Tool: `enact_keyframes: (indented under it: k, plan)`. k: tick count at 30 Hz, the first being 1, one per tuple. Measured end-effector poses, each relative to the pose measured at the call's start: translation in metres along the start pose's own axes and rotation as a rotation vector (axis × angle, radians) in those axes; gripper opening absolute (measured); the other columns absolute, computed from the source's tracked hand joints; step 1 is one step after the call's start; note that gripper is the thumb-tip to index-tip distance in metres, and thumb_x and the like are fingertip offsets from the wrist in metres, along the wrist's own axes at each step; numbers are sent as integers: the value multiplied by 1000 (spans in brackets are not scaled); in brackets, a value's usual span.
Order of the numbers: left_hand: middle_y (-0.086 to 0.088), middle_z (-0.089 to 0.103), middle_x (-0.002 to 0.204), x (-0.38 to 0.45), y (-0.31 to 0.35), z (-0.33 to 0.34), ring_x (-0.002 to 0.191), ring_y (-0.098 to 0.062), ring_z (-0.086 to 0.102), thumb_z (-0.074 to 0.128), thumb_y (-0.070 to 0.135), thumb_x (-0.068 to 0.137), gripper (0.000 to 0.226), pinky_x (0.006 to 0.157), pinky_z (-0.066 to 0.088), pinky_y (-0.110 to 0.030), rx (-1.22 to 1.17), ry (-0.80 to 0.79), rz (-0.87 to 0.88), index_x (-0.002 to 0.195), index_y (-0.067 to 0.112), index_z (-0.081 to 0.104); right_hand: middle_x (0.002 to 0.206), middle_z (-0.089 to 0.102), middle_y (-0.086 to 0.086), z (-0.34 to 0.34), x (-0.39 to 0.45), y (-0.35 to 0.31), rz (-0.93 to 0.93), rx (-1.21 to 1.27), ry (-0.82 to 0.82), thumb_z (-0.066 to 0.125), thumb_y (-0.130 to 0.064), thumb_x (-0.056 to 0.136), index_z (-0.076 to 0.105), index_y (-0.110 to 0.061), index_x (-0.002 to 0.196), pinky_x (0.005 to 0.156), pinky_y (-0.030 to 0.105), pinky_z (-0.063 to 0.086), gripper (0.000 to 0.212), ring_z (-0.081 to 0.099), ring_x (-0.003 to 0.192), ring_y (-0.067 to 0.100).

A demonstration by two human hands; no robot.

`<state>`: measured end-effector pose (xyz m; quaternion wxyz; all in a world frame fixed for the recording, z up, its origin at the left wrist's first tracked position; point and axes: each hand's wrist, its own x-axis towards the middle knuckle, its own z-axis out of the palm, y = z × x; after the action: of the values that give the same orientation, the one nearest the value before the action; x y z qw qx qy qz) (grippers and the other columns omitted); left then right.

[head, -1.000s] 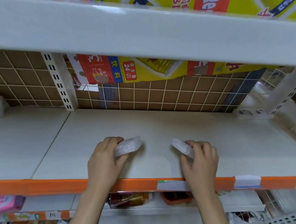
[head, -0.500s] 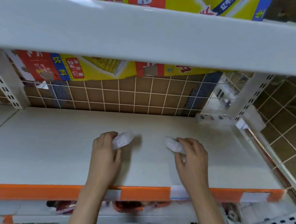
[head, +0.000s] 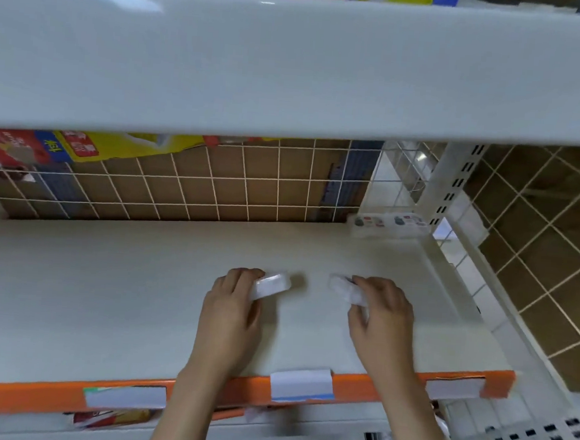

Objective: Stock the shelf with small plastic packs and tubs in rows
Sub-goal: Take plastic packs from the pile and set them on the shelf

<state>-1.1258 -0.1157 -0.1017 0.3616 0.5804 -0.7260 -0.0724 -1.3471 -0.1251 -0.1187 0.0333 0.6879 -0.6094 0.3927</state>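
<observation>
Left hand: your fingers curl round a clear pack, which juts from the fingertips toward 1 o'clock, low over the shelf; contact with the board cannot be told.

Right hand: grasping a second pack, jutting toward 11 o'clock, its mirror.

Reason, as a judgement: one pack per hand lets you set two side by side in one reach.

Placed stock: a row of packs at the back right corner, 1 o'clock from your right hand, well apart, against the wire grid. The new pair likely goes beside or before it.
</observation>
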Motion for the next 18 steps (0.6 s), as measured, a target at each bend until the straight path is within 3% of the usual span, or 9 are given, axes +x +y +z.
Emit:
enact_keyframes:
  k: [7,18]
  plan:
    - [-9,62,105,12,-29,-9,88,-36,56,51,1,59,51,73,47,-39,81,17,7,108,11,63,99,62,8,16,10,-11,-64,-1,-44,55,-4,68,66,-9,105,79,35,44,39,58,87,30]
    - [-9,63,105,11,-45,-29,91,-34,55,47,11,69,45,75,47,-38,149,126,-65,111,11,63,93,65,19,37,83,13,-155,-65,-121,71,5,64,63,-2,104,72,42,51,42,62,80,39]
